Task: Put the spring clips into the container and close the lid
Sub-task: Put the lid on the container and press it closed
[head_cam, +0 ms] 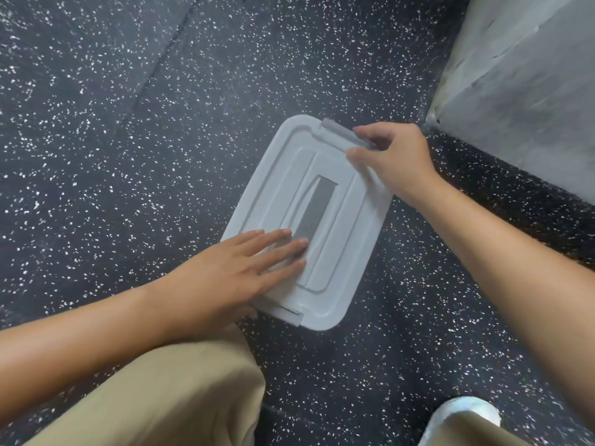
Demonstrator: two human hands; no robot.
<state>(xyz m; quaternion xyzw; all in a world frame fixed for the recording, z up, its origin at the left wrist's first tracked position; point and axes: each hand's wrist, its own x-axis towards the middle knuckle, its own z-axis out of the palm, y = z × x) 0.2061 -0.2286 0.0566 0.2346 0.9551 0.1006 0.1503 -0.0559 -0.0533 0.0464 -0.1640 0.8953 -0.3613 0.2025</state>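
A pale rectangular plastic container stands on the speckled floor with its white lid (354, 226) lying flat on top and a grey handle (314, 211) folded into the lid's middle. My left hand (244, 272) rests flat on the near end of the lid, fingers spread over the handle's end. My right hand (392, 152) is at the far end, fingers curled on the grey latch (341, 132) there. Another latch (289, 313) shows at the near edge beside my left hand. No spring clips are visible; the container's inside is hidden by the lid.
Dark rubber floor with white flecks (128, 156) lies all around. A grey concrete block or wall base (521, 91) rises at the upper right, close to the container's far end. My knee in tan trousers (167, 397) and a white shoe (463, 413) are at the bottom.
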